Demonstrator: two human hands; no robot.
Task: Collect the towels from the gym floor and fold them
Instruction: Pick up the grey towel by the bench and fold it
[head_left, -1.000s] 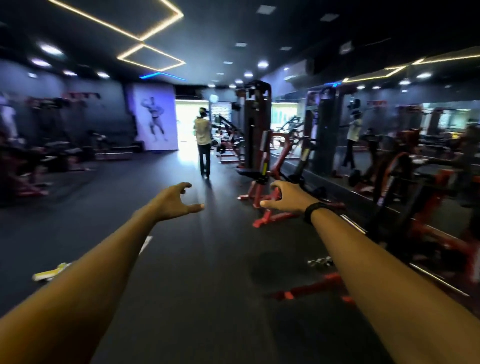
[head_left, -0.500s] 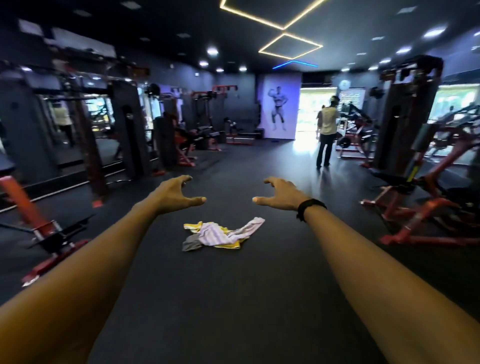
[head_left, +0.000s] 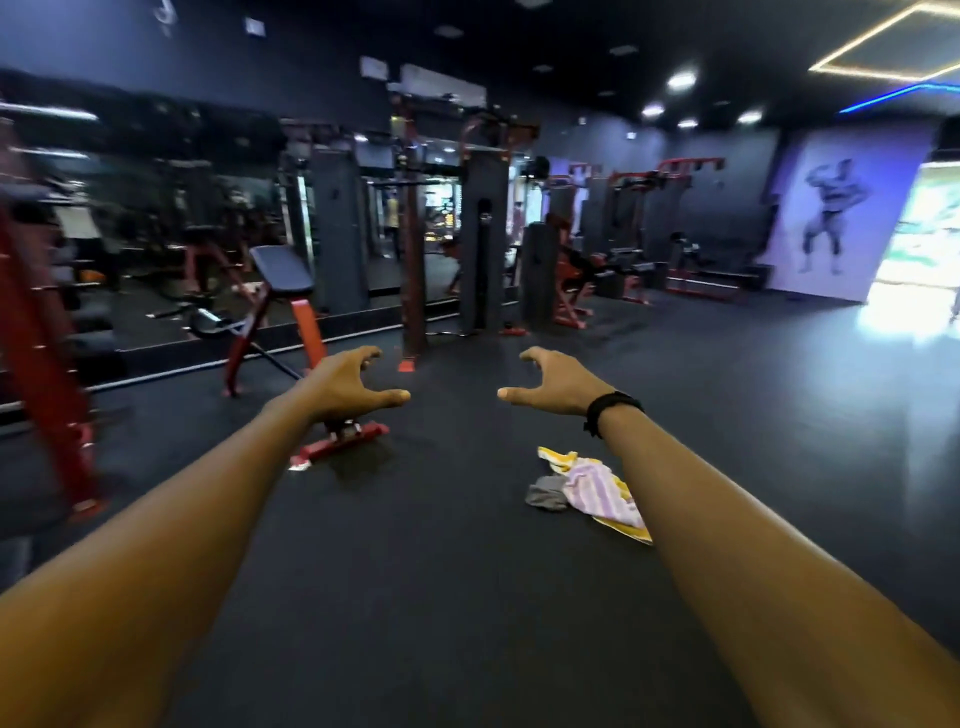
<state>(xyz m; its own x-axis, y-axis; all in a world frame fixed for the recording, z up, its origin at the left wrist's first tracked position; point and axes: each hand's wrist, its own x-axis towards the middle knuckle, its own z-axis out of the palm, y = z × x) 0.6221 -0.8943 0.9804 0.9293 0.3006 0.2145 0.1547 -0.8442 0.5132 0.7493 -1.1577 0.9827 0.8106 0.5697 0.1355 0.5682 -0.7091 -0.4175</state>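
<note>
A small heap of towels lies crumpled on the dark gym floor, right of centre: a yellow one, a pink-and-white striped one and a grey one. My right forearm hides its right edge. My left hand and my right hand are stretched out in front of me above the floor, fingers loosely curved, thumbs pointing inward, holding nothing. A black band sits on my right wrist. Both hands are farther out than the heap and apart from it.
A red-framed adjustable bench stands just beyond my left hand, its red foot on the floor. Weight machines and mirrors line the left wall. A red rack post is at the far left. Dark floor spreads to the right.
The view has swung left: the towel heap has shifted from between my hands to under my right forearm, and the standing person has left the frame. Both hands keep the same pose.
</note>
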